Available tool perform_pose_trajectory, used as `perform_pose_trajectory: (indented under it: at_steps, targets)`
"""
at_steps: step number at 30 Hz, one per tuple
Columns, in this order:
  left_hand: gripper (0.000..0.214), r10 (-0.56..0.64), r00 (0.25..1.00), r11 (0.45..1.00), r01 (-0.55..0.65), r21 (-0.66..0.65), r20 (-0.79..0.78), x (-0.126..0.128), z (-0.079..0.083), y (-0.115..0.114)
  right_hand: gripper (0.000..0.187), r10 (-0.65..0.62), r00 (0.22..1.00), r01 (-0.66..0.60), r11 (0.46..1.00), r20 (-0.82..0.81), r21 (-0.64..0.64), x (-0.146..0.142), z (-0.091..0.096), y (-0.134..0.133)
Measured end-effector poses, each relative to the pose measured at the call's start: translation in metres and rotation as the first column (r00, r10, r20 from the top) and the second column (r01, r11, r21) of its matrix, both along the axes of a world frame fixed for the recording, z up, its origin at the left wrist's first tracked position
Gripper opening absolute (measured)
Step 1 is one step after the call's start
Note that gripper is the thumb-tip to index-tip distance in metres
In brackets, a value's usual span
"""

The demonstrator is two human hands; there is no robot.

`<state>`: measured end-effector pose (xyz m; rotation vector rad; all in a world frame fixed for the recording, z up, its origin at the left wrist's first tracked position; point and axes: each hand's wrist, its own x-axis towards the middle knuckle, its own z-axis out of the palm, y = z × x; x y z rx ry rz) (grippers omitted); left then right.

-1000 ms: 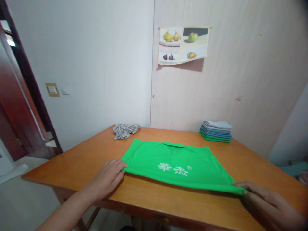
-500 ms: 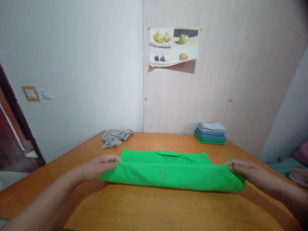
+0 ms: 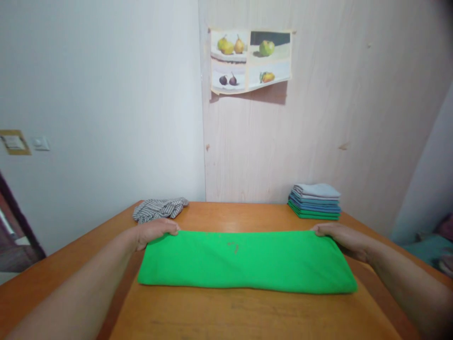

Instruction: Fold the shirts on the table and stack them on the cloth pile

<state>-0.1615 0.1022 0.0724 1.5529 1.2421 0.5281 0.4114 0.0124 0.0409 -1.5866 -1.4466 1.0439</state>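
Observation:
A bright green garment (image 3: 247, 259) lies folded in half on the wooden table (image 3: 247, 311), a wide flat band with its fold toward me. My left hand (image 3: 154, 231) pinches its far left corner, fingers closed on the cloth. My right hand (image 3: 339, 236) grips the far right corner in the same way. Both forearms reach in along the sides of the garment.
A crumpled striped cloth (image 3: 159, 208) lies at the table's far left. A neat stack of folded blue and green garments (image 3: 314, 201) sits at the far right against the wall. A fruit poster (image 3: 249, 60) hangs above; a light switch (image 3: 38, 142) is on the left wall.
Both hands lifted the near edge of the green garment and carried it away from me onto the far edge, folding it in half and hiding the white print.

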Motion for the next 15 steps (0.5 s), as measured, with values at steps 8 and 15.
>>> perform_pose_trajectory:
  at_steps: [8,15]
  targets:
    - [0.02,-0.038,0.967,0.993,0.065,0.1,-0.253,0.014,-0.024,0.023,0.023,0.034,0.973,-0.031,0.999,0.227,-0.019,-0.004,-0.029,0.02]
    - [0.033,-0.134,0.972,0.989,0.144,0.041,-0.193,0.001,-0.031,0.022,0.023,0.11,0.989,-0.121,0.987,-0.097,-0.109,0.008,-0.029,0.01]
